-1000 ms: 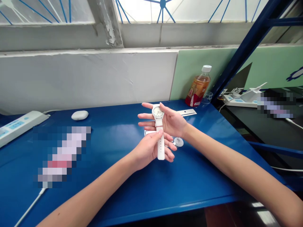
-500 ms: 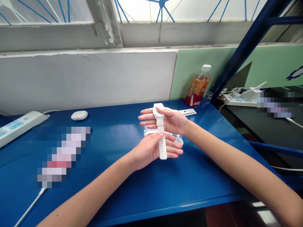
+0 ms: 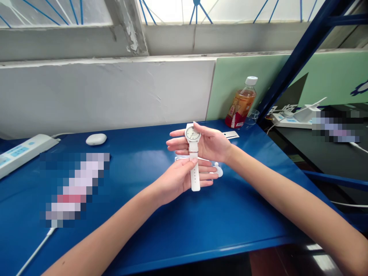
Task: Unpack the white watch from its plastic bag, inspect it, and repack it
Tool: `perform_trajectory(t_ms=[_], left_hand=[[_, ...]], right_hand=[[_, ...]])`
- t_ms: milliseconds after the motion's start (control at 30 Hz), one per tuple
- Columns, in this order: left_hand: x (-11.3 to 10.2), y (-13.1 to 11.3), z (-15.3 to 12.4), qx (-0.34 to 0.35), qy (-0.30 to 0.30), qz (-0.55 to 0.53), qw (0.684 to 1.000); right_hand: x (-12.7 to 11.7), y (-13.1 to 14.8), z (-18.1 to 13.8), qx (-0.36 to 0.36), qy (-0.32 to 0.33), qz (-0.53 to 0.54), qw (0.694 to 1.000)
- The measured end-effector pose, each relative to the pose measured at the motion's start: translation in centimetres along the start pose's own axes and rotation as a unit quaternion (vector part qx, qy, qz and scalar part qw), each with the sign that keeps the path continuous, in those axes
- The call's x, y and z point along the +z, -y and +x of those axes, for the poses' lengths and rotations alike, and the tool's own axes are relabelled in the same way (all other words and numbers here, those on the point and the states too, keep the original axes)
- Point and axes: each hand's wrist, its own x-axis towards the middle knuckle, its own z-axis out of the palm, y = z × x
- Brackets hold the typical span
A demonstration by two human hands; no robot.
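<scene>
A white wristwatch (image 3: 193,151) with a round pale dial hangs upright above the blue table (image 3: 138,214), its dial facing me. My right hand (image 3: 211,143) grips the watch case between thumb and fingers, the other fingers stretched out to the left. My left hand (image 3: 179,178) pinches the lower strap with thumb on top and fingers beneath. A small round white part (image 3: 217,170) and a clear flat piece lie on the table just under the hands, partly hidden.
A bottle of amber drink (image 3: 241,102) stands at the back right by a green panel. A white oval case (image 3: 96,139) and a white power strip (image 3: 20,151) lie at the back left. A white label (image 3: 230,134) lies behind the hands. A blue rack post (image 3: 299,57) rises at right.
The watch turned edge-on half a second ago and has turned back so its dial faces me. Both hands kept hold and stayed in place.
</scene>
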Motion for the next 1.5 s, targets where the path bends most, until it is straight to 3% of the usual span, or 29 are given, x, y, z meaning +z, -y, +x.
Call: perform_trajectory(t_ms=[533, 833, 1133, 1500], left_hand=[[-0.48, 0.16, -0.05, 0.01, 0.026, -0.017, 0.999], [0.38, -0.2, -0.26, -0.002, 0.005, -0.026, 1.0], [-0.28, 0.28, 0.08, 0.034, 0.015, -0.011, 0.999], [-0.17, 0.24, -0.04, 0.018, 0.006, -0.018, 1.0]], right_hand=[[-0.01, 0.17, -0.18, 0.012, 0.03, 0.012, 0.999], [-0.02, 0.06, -0.09, 0.011, 0.005, 0.015, 1.0], [0.22, -0.04, -0.17, 0.017, 0.019, 0.015, 1.0], [0.44, 0.06, -0.15, 0.014, -0.003, -0.023, 1.0]])
